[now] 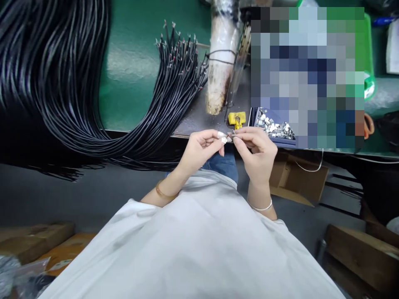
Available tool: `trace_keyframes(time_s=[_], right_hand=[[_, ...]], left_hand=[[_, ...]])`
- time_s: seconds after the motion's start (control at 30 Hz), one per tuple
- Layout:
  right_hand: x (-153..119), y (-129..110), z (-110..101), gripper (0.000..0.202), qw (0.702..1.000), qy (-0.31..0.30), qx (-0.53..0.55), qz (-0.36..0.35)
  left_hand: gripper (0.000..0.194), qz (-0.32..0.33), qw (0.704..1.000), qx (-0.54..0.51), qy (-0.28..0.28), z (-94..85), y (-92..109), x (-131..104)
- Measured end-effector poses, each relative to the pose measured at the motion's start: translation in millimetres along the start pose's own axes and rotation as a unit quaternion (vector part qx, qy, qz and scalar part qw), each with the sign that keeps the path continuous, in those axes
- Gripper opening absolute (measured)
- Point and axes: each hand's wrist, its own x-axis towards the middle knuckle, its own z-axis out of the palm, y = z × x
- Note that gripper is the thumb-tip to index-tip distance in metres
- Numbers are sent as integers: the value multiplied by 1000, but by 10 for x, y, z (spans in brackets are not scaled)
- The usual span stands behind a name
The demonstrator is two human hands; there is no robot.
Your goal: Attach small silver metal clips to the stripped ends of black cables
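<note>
My left hand (202,146) is closed in a pinch, with white coverings on the thumb and a fingertip. Facing it at the table's front edge, my right hand (257,150) also pinches, its fingertips almost meeting those of the left. A tiny reddish and silvery piece shows between the fingertips, too small to name. Just beyond them lies a yellow clip-like tool (237,119). Close to my right hand, a blue tray (274,143) holds many small shiny metal pieces (274,126). To the left, a bundle of black cables (149,116) ends in stripped tips with thin coloured wires.
A plastic-wrapped, stained post (222,62) stands on the green table (131,66) beyond my hands. Cables hang over the table's front edge at left. Below the table are an open cardboard box (297,178) and other boxes (361,257). A blurred-out patch covers the upper right.
</note>
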Motion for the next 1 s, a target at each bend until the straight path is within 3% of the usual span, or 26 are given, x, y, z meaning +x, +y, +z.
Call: trace_keyframes(time_s=[0.13,0.33,0.53,0.6,0.67,0.77,0.9,1.0], right_hand=[[1,30,10,5,999,-32,27,22],[17,8,19,5,999,-34,35,16],[12,-7,-10,7,998,-36,46,-2],[-1,-9,-5,8,999,-33,37,-12],[-14,-3,16,8,999,-29,27,-31],[-18,17,53,7,998,-20,15,-52],[-1,23,59,10,998,34,6,-57],[-5,1,47,15,989,78,-15,-122]], left_hand=[[24,18,999,31,23,13,-10,0],[20,73,996,44,35,21,-91,-5],[11,156,969,190,28,-13,-62,-30],[19,113,980,164,-12,-16,-19,-45],[29,32,995,77,-54,-17,18,-56],[32,-53,997,-25,-54,-26,51,-53],[28,-68,996,-62,-11,-30,81,-10],[22,-32,997,-67,23,-8,111,34]])
